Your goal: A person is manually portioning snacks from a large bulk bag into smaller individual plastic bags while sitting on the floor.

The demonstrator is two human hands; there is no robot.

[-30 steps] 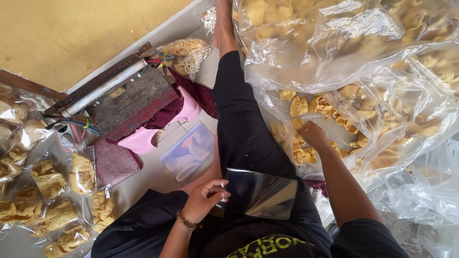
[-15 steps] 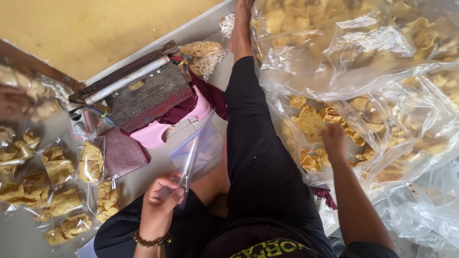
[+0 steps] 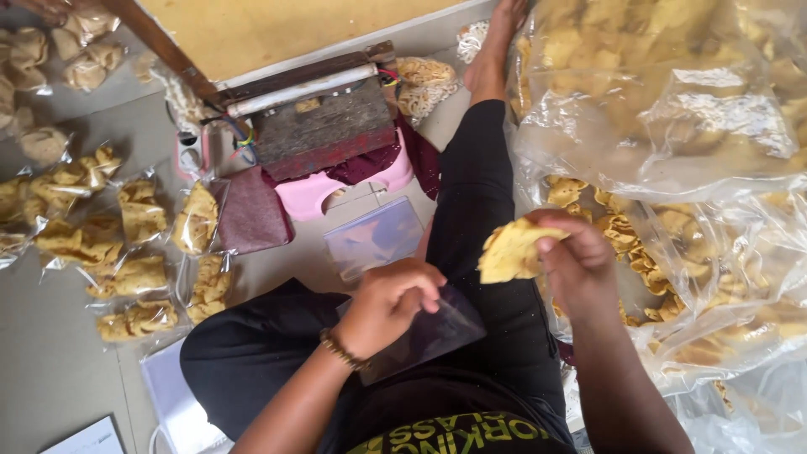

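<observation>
Seen from the head camera, the left hand pinches a small clear bag over the lap, fingers curled on its top edge. The right hand, just right of it, grips a yellow cracker, near the big plastic sack of crackers on the right

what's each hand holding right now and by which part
Right hand pinches a yellow cracker by its right edge. Left hand grips a small clear plastic bag at its top edge.
</observation>
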